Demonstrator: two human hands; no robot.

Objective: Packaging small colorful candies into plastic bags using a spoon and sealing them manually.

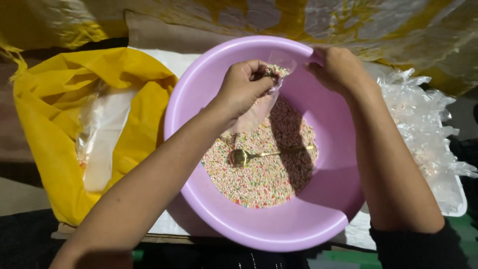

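Here — clear pouch; speckled beads

Head cam, steep down, close over basin

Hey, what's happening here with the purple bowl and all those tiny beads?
A person leans over a round purple plastic basin partly filled with tiny multicoloured beads. Their left hand and right hand hold a small clear plastic bag open above it, with some beads already inside. A gold metal spoon lies on the beads. A yellow plastic sack sits to the left, crumpled clear plastic bags to the right.
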